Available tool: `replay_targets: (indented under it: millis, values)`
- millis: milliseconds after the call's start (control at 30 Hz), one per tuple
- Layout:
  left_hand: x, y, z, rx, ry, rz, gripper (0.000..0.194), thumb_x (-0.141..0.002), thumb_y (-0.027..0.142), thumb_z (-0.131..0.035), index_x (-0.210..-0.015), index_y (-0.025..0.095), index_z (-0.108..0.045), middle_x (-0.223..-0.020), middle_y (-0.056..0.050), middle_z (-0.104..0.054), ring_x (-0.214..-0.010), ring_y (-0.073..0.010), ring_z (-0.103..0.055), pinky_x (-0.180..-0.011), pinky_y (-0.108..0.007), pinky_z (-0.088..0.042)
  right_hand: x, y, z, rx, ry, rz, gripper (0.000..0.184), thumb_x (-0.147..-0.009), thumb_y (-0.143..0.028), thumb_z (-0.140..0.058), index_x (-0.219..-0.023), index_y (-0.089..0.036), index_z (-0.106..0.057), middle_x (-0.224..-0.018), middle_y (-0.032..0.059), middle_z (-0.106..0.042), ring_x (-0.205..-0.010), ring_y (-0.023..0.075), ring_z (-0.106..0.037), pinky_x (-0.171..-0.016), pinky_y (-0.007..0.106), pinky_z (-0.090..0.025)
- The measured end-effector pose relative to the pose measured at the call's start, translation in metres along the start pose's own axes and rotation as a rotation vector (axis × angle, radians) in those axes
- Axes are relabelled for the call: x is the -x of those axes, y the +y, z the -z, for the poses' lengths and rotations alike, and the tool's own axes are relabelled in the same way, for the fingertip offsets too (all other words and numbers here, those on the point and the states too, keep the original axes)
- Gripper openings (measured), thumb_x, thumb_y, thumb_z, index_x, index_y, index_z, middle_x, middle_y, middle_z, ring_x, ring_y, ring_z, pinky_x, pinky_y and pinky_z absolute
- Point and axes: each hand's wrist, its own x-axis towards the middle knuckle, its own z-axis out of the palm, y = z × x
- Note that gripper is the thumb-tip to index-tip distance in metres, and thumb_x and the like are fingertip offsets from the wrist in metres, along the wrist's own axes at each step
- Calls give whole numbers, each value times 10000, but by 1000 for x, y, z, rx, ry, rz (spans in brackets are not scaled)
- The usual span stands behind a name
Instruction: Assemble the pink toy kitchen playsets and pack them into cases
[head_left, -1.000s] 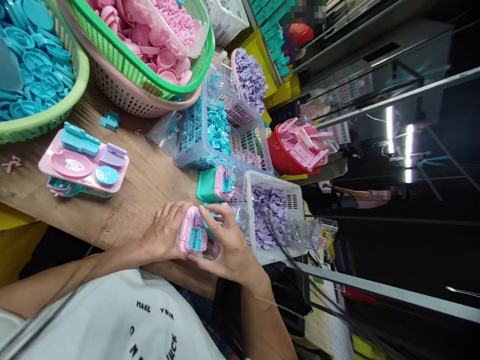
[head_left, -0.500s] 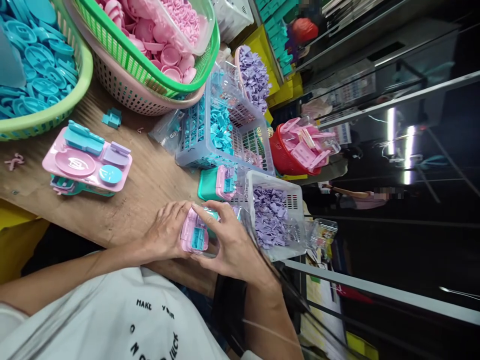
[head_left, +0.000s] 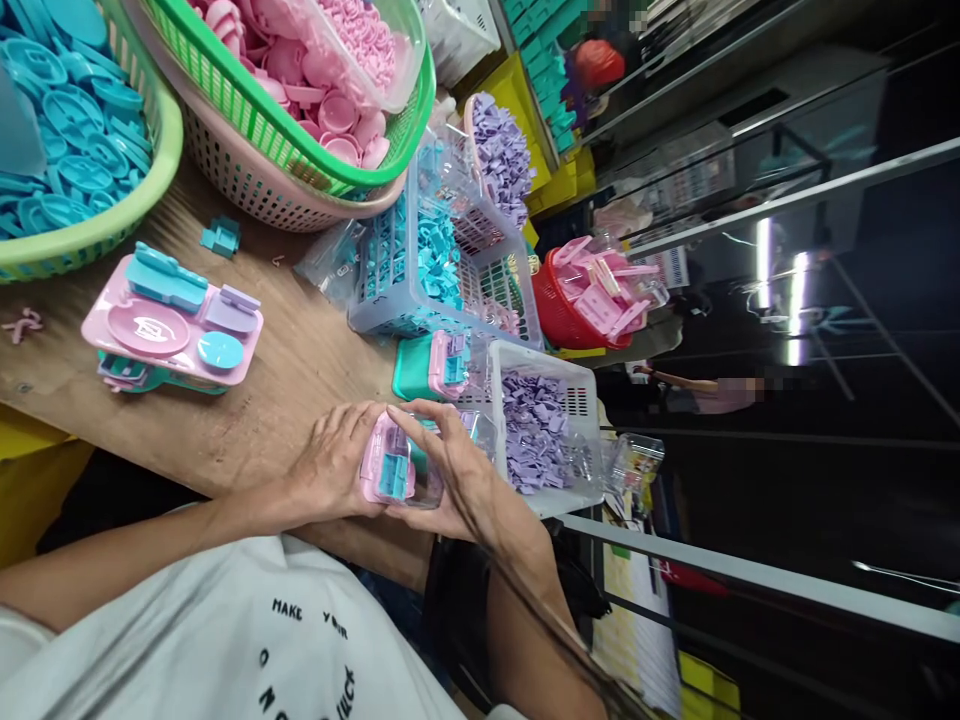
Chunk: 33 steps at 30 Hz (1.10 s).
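Note:
Between my two hands, at the table's front edge, is a small pink plastic toy box [head_left: 387, 473] with a light-blue insert and what looks like a clear cover. My left hand [head_left: 336, 455] presses against its left side, fingers together. From the right, my right hand [head_left: 469, 468] curls round it, thumb below and fingers above. Just beyond them a similar teal and pink toy box [head_left: 417, 366] rests on the table. Farther left sits a pink toy tray [head_left: 142, 330] with blue and purple parts on it. My fingers partly hide the held box.
Baskets of blue parts [head_left: 171, 185] and pink parts [head_left: 300, 150] stand at the back left. A clear crate of blue pieces [head_left: 409, 315] and a white crate of purple pieces [head_left: 581, 375] line the right side. A red basket [head_left: 551, 310] lies beyond. A dark cord crosses my right forearm.
My right fingers have closed in slightly round the pink toy box, and more of a clear cover shows. The view has shifted slightly; the rest looks the same.

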Motion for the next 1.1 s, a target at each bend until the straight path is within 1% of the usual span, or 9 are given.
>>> replay_targets:
  millis: [67, 200, 267, 367, 467, 633, 800, 1000, 1100]
  values:
    - [0, 0, 0, -11, -4, 0, 1044, -585, 467, -851, -1449, 181, -338, -1417, -169, -509, -1282, -375, -479, -1044, -541, -421, 5, -2, -2, 7, 31, -5, 1042, -725, -366, -828, -1585, -303, -242, -1434, 139, -369, -1361, 327, -426, -1096, 522, -474]
    - [0, -1, 0, -20, -8, 12, 1030, -623, 529, -817, -1466, 174, -342, -1425, -176, -504, -1300, -377, -473, -1057, -531, -411, 11, -12, -1, 18, 84, -33, 948, -751, -308, -794, -1561, -322, -301, -1430, 129, -366, -1376, 327, -417, -1108, 515, -467]
    - [-1, 0, 0, -10, -16, 24, 1029, -636, 567, -809, -1470, 180, -347, -1418, -172, -508, -1295, -373, -476, -1062, -528, -409, 11, -15, -1, 38, 107, -51, 937, -763, -321, -785, -1564, -320, -299, -1423, 133, -362, -1380, 334, -414, -1112, 528, -462]
    - [-2, 0, 0, 9, -23, 37, 1056, -634, 641, -800, -1475, 194, -346, -1412, -170, -512, -1286, -372, -477, -1058, -536, -409, 9, -17, -5, 86, 119, -85, 924, -776, -388, -777, -1567, -307, -307, -1411, 146, -368, -1361, 358, -427, -1088, 559, -471]
    - [-2, 0, -1, 12, -12, 17, 1046, -648, 693, -771, -1472, 202, -354, -1407, -172, -512, -1279, -371, -481, -1061, -530, -404, 7, -18, -8, 119, 130, -81, 886, -799, -415, -755, -1562, -295, -321, -1403, 156, -379, -1342, 362, -442, -1074, 565, -477]
    - [-2, 0, -1, -11, -22, 21, 1034, -670, 630, -779, -1481, 169, -332, -1418, -180, -506, -1286, -371, -474, -1061, -534, -405, 6, -20, -7, 125, 116, -61, 888, -802, -390, -755, -1561, -292, -305, -1393, 152, -390, -1336, 351, -445, -1082, 554, -474]
    - [-2, 1, 0, -56, -27, 16, 999, -679, 593, -769, -1463, 142, -346, -1409, -190, -512, -1273, -370, -484, -1038, -523, -422, 7, -23, -7, 112, 111, -69, 869, -796, -376, -759, -1544, -274, -330, -1387, 154, -396, -1328, 347, -455, -1088, 558, -475]
    - [1, 1, -1, -22, -2, 14, 911, -711, 543, -746, -1447, 175, -356, -1395, -174, -527, -1261, -366, -494, -1012, -510, -428, 5, -19, -6, 66, 62, -79, 920, -772, -377, -787, -1554, -287, -309, -1395, 146, -388, -1359, 341, -435, -1111, 557, -464]
    - [2, -1, -3, -9, 5, 10, 936, -689, 509, -770, -1453, 177, -345, -1403, -176, -524, -1274, -371, -488, -1023, -514, -422, 4, -18, -5, 75, 33, -81, 933, -764, -368, -792, -1557, -280, -307, -1408, 151, -377, -1375, 341, -424, -1110, 549, -469]
